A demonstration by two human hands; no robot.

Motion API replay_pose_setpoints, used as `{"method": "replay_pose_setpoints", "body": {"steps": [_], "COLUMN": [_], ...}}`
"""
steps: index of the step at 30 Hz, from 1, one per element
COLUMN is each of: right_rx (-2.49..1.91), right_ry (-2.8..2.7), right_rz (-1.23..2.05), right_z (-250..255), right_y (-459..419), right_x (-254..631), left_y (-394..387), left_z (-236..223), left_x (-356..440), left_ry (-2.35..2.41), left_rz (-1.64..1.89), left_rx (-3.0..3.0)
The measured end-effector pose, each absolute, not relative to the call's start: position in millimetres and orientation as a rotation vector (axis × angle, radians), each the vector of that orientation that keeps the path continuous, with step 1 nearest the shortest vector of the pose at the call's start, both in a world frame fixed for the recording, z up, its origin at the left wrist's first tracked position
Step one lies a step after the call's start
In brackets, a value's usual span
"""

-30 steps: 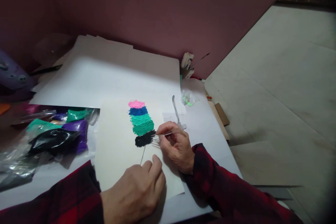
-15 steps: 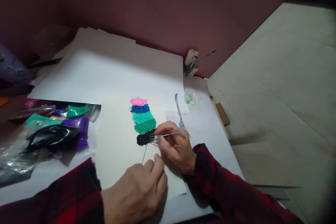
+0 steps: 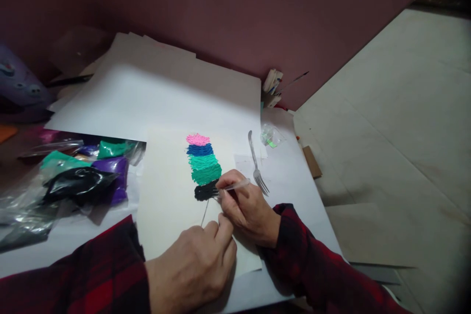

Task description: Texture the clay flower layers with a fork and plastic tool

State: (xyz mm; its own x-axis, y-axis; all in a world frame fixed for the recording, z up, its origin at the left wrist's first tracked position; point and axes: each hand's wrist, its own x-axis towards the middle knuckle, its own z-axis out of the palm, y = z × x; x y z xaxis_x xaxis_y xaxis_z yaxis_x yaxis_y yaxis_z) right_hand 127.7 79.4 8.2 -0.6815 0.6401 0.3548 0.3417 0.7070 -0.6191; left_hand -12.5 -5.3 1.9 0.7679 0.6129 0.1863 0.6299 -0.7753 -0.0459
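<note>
My right hand (image 3: 250, 211) pinches a small clear plastic fork (image 3: 239, 185), its tines touching the right part of a black clay band (image 3: 204, 192). Above that band, pink clay (image 3: 197, 139), blue clay (image 3: 200, 150), light green clay (image 3: 204, 161) and darker green clay (image 3: 206, 174) form a textured column on a cream sheet (image 3: 165, 196). My left hand (image 3: 195, 265) rests on the sheet's lower part with its fingers curled; what they hold, if anything, is hidden. A thin dark line (image 3: 204, 213) runs from the black clay toward its knuckles; I cannot tell whether it is drawn or a thin tool.
Right of the sheet lies a metal fork (image 3: 255, 164), with a crumpled clear bag (image 3: 272, 136) beyond it. Bags of coloured clay (image 3: 81, 181) crowd the left side. Large white sheets (image 3: 165, 93) lie at the back, before a dark reddish wall (image 3: 221, 10). The table's right edge drops to a tiled floor.
The right hand and plastic fork have shifted slightly, the fork's handle now slanting more steeply and less of its tines showing. The left hand stays nearly in place. The whole view has shifted a little.
</note>
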Motion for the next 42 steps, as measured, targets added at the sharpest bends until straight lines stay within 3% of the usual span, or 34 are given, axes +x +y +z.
{"method": "replay_pose_setpoints", "body": {"steps": [26,37,42], "right_rx": [-0.887,-0.790,-0.814], "right_ry": [-2.492,-2.057,-2.073], "right_rz": [0.633,0.577,0.755], "right_z": [23,25,23], "right_y": [79,76,73], "right_x": [133,144,146], "left_y": [-9,-9,-8], "left_z": [1,3,3], "left_x": [-14,-15,-14], "left_ry": [-0.987,-0.975,-0.976], "left_rz": [-0.223,-0.188,-0.193], "left_rx": [-2.845,-2.855,-2.866]}}
